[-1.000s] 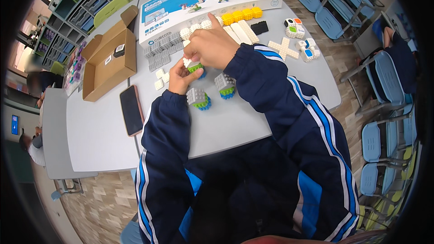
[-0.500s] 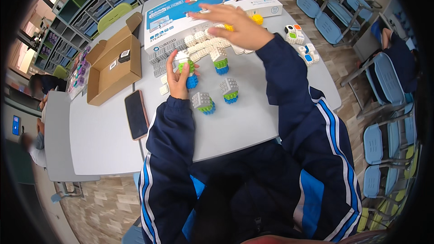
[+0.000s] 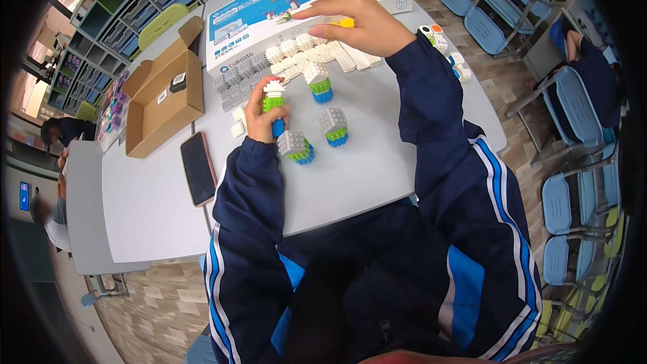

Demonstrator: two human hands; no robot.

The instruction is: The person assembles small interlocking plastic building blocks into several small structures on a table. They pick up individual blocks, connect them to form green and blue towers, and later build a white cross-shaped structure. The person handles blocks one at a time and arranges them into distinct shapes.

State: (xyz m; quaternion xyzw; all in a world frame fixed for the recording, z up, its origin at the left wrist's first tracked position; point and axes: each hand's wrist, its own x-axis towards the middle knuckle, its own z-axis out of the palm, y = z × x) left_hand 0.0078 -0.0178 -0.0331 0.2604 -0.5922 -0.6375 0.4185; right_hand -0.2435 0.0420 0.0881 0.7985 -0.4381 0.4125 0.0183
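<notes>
- Had the left hand (image 3: 259, 118) wrapped around a white-green-blue stack (image 3: 273, 103), roughly upright over the table (image 3: 357, 185), probably gripped by the sides to keep layers together.
- Held the right hand (image 3: 354, 20) well apart, fingers spread loose, by the picture box (image 3: 232, 37); looked empty, couldn't swear to it.
- Bunched grey blocks (image 3: 236, 84) and white blocks (image 3: 293, 50) by colour, maybe for quick picking.
- Counted three more stacks, presumably placed for easy reach: one white-topped stack (image 3: 319, 82), two grey-topped stacks (image 3: 333, 121).
- Also counted one phone (image 3: 198, 170), one cardboard box (image 3: 158, 121). Couldn't count loose blocks properly, lol.
</notes>
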